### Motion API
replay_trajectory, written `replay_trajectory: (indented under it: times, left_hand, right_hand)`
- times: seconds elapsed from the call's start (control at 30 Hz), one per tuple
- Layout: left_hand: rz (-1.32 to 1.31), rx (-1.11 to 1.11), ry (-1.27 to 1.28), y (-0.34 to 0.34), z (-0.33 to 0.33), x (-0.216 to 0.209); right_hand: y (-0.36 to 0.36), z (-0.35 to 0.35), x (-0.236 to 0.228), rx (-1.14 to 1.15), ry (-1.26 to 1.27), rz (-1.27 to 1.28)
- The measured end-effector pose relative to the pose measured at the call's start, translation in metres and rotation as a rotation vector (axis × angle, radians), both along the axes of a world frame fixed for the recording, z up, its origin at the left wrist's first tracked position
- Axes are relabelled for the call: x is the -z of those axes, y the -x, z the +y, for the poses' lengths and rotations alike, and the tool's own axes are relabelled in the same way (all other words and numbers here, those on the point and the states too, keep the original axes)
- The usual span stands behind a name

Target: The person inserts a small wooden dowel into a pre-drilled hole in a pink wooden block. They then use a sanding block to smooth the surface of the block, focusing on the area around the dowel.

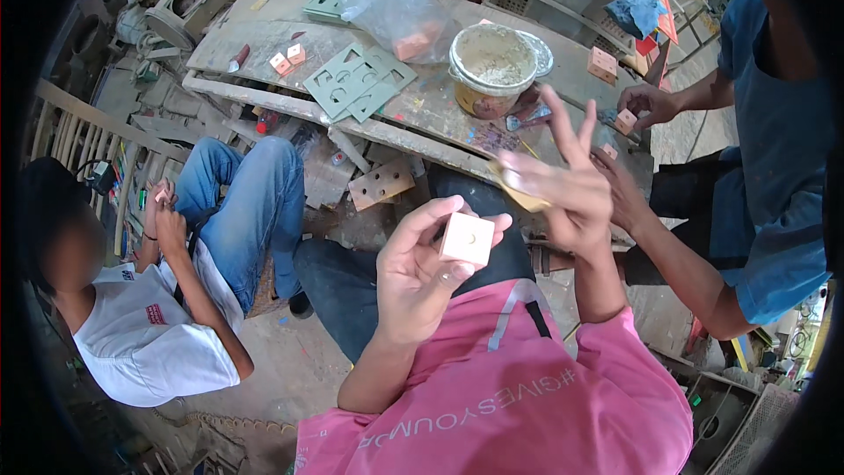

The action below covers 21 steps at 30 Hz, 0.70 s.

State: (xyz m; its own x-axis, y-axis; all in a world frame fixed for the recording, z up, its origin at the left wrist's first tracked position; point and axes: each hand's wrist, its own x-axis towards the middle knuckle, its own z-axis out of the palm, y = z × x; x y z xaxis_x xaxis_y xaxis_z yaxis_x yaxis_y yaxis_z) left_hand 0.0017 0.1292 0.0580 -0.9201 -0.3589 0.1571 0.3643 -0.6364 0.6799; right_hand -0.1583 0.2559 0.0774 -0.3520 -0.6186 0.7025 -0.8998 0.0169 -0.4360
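In front of my lap, my left hand grips a pale pinkish wooden cube between thumb and fingers. A round mark or hole shows in the middle of its upper face. To the right and a little above it, my right hand is raised, blurred by motion, with two fingers stretched up. Its thumb side pinches a thin yellowish flat piece, whose kind I cannot make out. This piece is apart from the cube. On the workbench beyond stands a tub of greyish paste.
Green panels with cut-out shapes, small wooden blocks and a plastic bag lie on the bench. A co-worker in blue handles a block at right; another in white sits at left. A wooden board with holes lies below the bench.
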Motion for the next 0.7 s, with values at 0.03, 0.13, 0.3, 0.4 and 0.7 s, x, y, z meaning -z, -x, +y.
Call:
replay_trajectory:
  times: [0.03, 0.13, 0.3, 0.4, 0.7]
  left_hand:
    - [-0.022, 0.024, -0.06, 0.001, 0.0, -0.003]
    - [0.0, 0.059, -0.145, -0.002, 0.003, 0.004]
    - [-0.046, 0.105, -0.305, -0.005, 0.012, 0.012]
    - [-0.017, 0.105, -0.339, -0.002, 0.015, 0.009]
    - [-0.015, 0.146, -0.323, -0.002, 0.009, 0.005]
  right_hand:
    - [-0.003, 0.002, 0.001, -0.063, 0.028, 0.0]
    - [-0.023, 0.002, -0.005, -0.2, 0.047, 0.011]
    - [-0.027, -0.001, 0.003, -0.227, 0.063, -0.009]
    - [-0.02, -0.006, 0.0, -0.24, 0.108, 0.04]
    - [-0.016, -0.011, 0.001, -0.303, 0.048, 0.092]
